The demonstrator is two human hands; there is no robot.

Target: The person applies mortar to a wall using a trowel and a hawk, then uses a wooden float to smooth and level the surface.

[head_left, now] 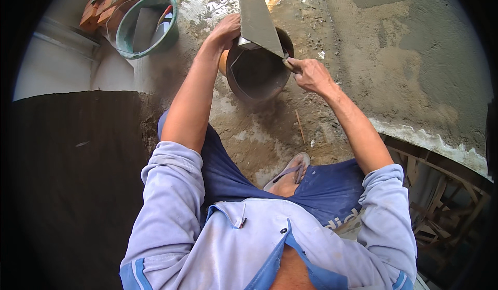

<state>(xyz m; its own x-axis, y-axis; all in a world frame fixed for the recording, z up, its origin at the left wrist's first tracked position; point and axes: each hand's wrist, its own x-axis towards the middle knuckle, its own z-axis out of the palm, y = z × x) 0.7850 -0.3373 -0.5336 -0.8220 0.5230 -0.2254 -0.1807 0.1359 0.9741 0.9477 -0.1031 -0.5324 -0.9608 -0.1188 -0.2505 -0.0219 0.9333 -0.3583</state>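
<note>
My left hand (226,32) grips the left edge of a long grey mortar-coated board (258,12), its fingertips partly hidden behind it. The board is tilted over a dark round bucket (259,77), with a pale block-like piece at its lower left edge. My right hand (311,74) is closed on the handle of a trowel (290,64) at the board's lower right corner; the trowel's blade is hard to make out. The bucket has a wire handle and grey residue inside, and stands on stained rough concrete just beyond my sandaled foot (285,178).
A green bucket (127,49) holding tools is at upper left, beside stacked orange bricks (116,2). A grey plastered surface (404,61) is on the right, with wooden framework (441,196) below its edge. A dark drop or surface lies left; a thin stick (300,126) lies nearby.
</note>
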